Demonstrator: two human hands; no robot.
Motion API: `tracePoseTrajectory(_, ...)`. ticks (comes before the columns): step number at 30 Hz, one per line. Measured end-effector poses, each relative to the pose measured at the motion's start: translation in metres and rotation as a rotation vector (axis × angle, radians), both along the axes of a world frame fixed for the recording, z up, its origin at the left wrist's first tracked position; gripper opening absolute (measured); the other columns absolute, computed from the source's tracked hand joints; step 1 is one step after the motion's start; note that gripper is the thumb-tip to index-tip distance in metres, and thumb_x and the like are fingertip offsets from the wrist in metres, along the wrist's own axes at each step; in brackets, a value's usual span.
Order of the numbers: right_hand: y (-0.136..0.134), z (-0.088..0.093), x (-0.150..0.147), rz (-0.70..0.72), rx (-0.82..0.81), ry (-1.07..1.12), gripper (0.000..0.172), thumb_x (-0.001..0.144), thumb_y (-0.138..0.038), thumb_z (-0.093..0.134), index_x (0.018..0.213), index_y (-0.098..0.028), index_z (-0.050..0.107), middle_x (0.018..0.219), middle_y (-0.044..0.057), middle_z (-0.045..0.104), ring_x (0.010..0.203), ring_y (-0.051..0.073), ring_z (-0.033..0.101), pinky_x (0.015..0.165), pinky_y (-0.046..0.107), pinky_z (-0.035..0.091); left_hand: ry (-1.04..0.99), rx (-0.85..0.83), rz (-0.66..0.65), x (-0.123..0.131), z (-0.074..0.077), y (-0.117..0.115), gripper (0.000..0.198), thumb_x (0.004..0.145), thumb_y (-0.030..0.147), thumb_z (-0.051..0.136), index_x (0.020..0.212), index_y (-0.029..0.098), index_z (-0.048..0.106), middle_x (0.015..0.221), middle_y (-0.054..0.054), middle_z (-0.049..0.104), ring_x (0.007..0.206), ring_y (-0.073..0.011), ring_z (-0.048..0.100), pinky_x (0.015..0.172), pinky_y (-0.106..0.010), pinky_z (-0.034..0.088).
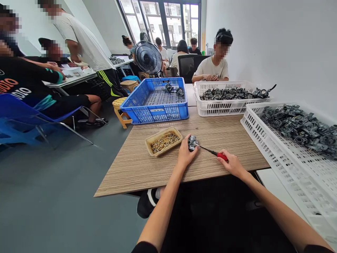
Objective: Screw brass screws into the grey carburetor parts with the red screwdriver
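My left hand (185, 153) is closed round a small grey metal part (192, 142), holding it down on the wooden table (137, 165). My right hand (231, 163) grips the red handle of a screwdriver (213, 152). Its thin dark shaft runs left, and the tip meets the metal part. A shallow tan tray (164, 141) of small brass screws lies just left of my left hand.
A blue crate (155, 102) with two dark parts stands at the table's far left. Two white crates (223, 105) (289, 165) full of dark metal parts lie behind and to the right. One person sits across the table; others sit at left, beside a fan (147, 57).
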State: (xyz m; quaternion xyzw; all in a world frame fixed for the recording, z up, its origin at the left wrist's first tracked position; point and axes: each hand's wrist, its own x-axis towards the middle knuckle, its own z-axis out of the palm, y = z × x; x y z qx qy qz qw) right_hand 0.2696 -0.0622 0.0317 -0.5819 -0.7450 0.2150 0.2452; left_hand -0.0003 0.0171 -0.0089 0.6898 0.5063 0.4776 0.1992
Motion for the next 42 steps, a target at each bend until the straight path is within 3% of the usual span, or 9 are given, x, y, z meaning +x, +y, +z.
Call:
tracePoseTrajectory(8, 0.0005, 0.0045, 0.0011, 0.024, -0.009, 0.055, 0.028, 0.104, -0.052, 0.047, 0.102, -0.027, 0.06, 0.085, 0.002, 0.074, 0.07, 0.022, 0.067, 0.068, 0.031, 0.044, 0.0, 0.008, -0.009, -0.0004, -0.0002, -0.0001, 0.07, 0.089, 0.029, 0.071, 0.154, 0.022, 0.044, 0.136, -0.014, 0.065, 0.131, -0.0288, 0.063, 0.116, -0.046, 0.05)
tracePoseTrajectory(14, 0.0003, -0.0001, 0.0022, 0.024, -0.013, 0.056, 0.028, 0.1, -0.049, 0.055, 0.116, -0.027, 0.052, 0.086, 0.001, 0.074, 0.068, 0.023, 0.067, 0.07, 0.033, 0.046, 0.0, 0.013, -0.009, -0.0005, 0.0015, -0.0011, 0.069, 0.09, 0.029, 0.071, 0.154, 0.024, 0.044, 0.135, -0.013, 0.066, 0.129, -0.0286, 0.064, 0.114, -0.046, 0.051)
tracePoseTrajectory(19, 0.0011, -0.0019, 0.003, -0.013, -0.003, 0.08, 0.02, 0.098, -0.046, 0.053, 0.104, -0.027, 0.049, 0.073, -0.003, 0.064, 0.058, 0.021, 0.059, 0.062, 0.029, 0.04, 0.005, 0.016, -0.019, -0.001, 0.0012, -0.001, 0.069, 0.09, 0.03, 0.071, 0.153, 0.023, 0.045, 0.136, -0.014, 0.066, 0.131, -0.0291, 0.063, 0.115, -0.047, 0.05)
tracePoseTrajectory(26, 0.0016, 0.0036, 0.0024, -0.029, 0.013, 0.152, 0.032, 0.102, -0.057, 0.049, 0.095, -0.026, 0.056, 0.066, -0.004, 0.056, 0.056, 0.017, 0.05, 0.059, 0.028, 0.037, 0.002, 0.019, -0.02, -0.0009, 0.002, -0.0013, 0.068, 0.09, 0.028, 0.07, 0.153, 0.023, 0.045, 0.136, -0.013, 0.066, 0.131, -0.0285, 0.063, 0.116, -0.046, 0.05)
tracePoseTrajectory(30, 0.0023, 0.0027, 0.0022, -0.021, 0.008, 0.142, 0.037, 0.105, -0.057, 0.043, 0.096, -0.025, 0.059, 0.067, -0.002, 0.059, 0.058, 0.018, 0.053, 0.061, 0.029, 0.039, 0.011, 0.025, -0.021, -0.0015, 0.0021, -0.0012, 0.069, 0.089, 0.028, 0.07, 0.153, 0.024, 0.045, 0.135, -0.013, 0.066, 0.131, -0.0286, 0.063, 0.116, -0.047, 0.05)
tracePoseTrajectory(37, 0.0015, -0.0011, 0.003, -0.011, -0.002, 0.09, 0.027, 0.097, -0.049, 0.052, 0.111, -0.026, 0.051, 0.071, -0.002, 0.062, 0.059, 0.021, 0.059, 0.064, 0.031, 0.042, 0.013, 0.031, -0.02, -0.0014, 0.0016, 0.0001, 0.069, 0.089, 0.027, 0.07, 0.152, 0.023, 0.045, 0.138, -0.013, 0.065, 0.132, -0.0285, 0.062, 0.118, -0.047, 0.049)
tracePoseTrajectory(42, 0.0025, -0.0021, 0.0035, -0.018, 0.003, 0.099, 0.02, 0.098, -0.046, 0.048, 0.104, -0.027, 0.048, 0.07, -0.003, 0.06, 0.058, 0.021, 0.058, 0.062, 0.03, 0.041, 0.006, 0.018, -0.022, -0.0012, 0.0011, -0.0003, 0.069, 0.089, 0.028, 0.07, 0.153, 0.023, 0.044, 0.138, -0.013, 0.065, 0.133, -0.0288, 0.062, 0.117, -0.047, 0.049)
